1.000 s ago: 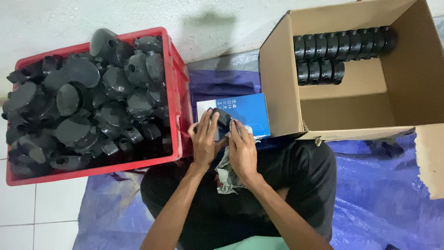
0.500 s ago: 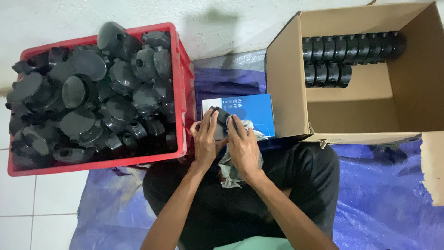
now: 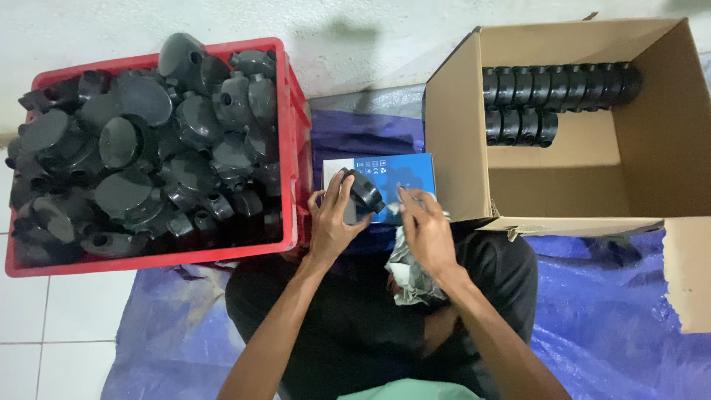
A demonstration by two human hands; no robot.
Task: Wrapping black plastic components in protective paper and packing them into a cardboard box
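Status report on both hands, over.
Left hand holds round black fitting. Right hand open beside it, over crumpled rag. Blue box lies underneath. Nothing in the way.

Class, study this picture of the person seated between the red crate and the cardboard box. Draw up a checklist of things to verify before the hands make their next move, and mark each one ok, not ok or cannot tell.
1. Left hand has a firm hold on the round black part: ok, fingers wrap its edge.
2. Right hand is free to help: ok, it is beside the part and grips nothing visible.
3. Cardboard box has room: ok, the black parts in rows fill only its far side.
4. Red crate holds more parts: ok, it is heaped.
5. Part is clean and undamaged: cannot tell.
6. Grey cloth within reach: ok, it lies on the lap.
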